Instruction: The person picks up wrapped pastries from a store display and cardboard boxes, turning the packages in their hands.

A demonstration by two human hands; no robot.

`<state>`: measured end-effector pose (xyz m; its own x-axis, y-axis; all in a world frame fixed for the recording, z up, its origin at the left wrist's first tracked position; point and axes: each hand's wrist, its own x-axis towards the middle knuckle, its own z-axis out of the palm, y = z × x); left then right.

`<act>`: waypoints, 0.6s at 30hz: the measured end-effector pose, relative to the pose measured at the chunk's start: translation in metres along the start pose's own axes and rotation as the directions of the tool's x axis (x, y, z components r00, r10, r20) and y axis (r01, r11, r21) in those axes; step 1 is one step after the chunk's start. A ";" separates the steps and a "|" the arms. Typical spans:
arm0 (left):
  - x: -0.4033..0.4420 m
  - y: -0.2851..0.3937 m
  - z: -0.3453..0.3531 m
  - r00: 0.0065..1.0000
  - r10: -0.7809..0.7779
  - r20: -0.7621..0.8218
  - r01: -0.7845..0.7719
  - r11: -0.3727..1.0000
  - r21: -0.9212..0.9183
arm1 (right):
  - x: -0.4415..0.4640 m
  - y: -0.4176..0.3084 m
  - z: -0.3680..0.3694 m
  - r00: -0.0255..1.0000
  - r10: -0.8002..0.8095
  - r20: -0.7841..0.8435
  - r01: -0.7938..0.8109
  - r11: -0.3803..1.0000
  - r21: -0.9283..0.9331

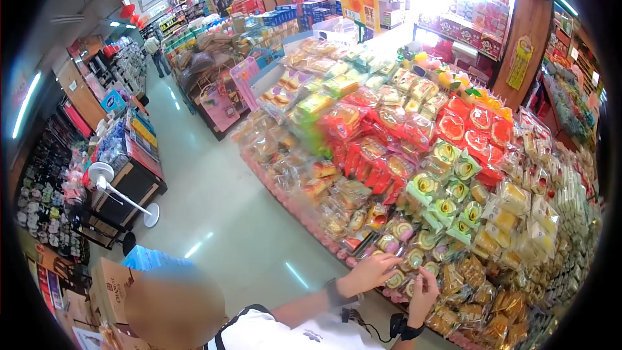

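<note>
Both hands are over the front edge of a large display of packaged pastries [389,116]. My left hand [372,273] reaches in from the lower left, its fingers bent at a small round wrapped cake [413,258]. Close on its right, my right hand [424,290] is raised with fingers bent beside the same cakes; a black band is on that wrist. Whether either hand grips a package is too small to tell. Pink-and-white round cakes [402,228] lie just beyond the fingers, and bagged brown pastries [470,272] are to the right.
Green-wrapped cakes [447,206] and red packs [476,131] cover the display's middle. A white fan [123,194] stands left across the aisle. Cardboard boxes [110,288] are at the lower left, near a blurred round shape [173,301]. A person [155,55] stands far down the aisle.
</note>
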<state>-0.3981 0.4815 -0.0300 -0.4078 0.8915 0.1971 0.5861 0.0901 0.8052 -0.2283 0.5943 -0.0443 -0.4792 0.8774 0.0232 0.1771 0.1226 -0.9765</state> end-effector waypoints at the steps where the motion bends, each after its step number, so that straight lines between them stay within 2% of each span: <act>1: 0.003 -0.003 0.009 1.000 -0.020 0.017 0.020 1.000 -0.002 | 0.004 0.011 -0.006 1.000 0.021 0.003 -0.021 1.000 0.002; 2: 0.007 -0.007 0.016 0.999 -0.040 0.035 0.040 0.999 -0.002 | 0.009 0.023 -0.011 0.999 0.042 0.005 -0.042 0.999 0.005; 3: 0.010 -0.013 0.023 0.990 -0.096 0.104 0.095 0.995 0.013 | 0.014 0.038 -0.017 0.991 0.131 0.016 -0.131 0.990 0.055; 6: 0.018 -0.034 0.043 0.988 -0.063 0.141 0.053 0.996 0.077 | 0.022 0.058 -0.021 0.988 0.155 0.014 -0.155 0.982 0.107; 7: 0.021 -0.045 0.052 0.971 -0.116 0.207 0.094 0.989 0.112 | 0.024 0.062 -0.020 0.984 0.178 0.003 -0.177 0.981 0.078; 10: 0.022 -0.070 0.077 0.972 -0.049 0.228 -0.013 0.965 0.263 | 0.023 0.095 -0.017 0.948 0.300 0.103 -0.302 0.953 0.006; 11: 0.025 -0.071 0.081 0.921 -0.174 0.349 0.100 0.970 0.220 | 0.019 0.147 -0.016 0.992 0.068 0.111 -0.054 0.991 -0.118; 14: 0.003 -0.106 0.122 0.850 -0.332 0.410 0.222 0.930 0.292 | 0.016 0.152 -0.016 0.959 0.110 0.260 -0.012 0.936 -0.352; 15: 0.000 -0.104 0.117 0.842 -0.315 0.438 0.217 0.941 0.260 | 0.017 0.154 -0.016 0.942 0.132 0.307 0.012 0.905 -0.426; 18: -0.015 -0.135 0.144 0.926 -0.103 0.362 0.059 0.990 0.129 | 0.004 0.178 -0.009 0.950 0.138 0.279 0.035 0.843 -0.537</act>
<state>-0.3699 0.5198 -0.2224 -0.1846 0.9774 -0.1029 0.6466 0.1996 0.7363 -0.1911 0.6242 -0.2162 -0.6706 0.7214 -0.1727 0.5939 0.3826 -0.7077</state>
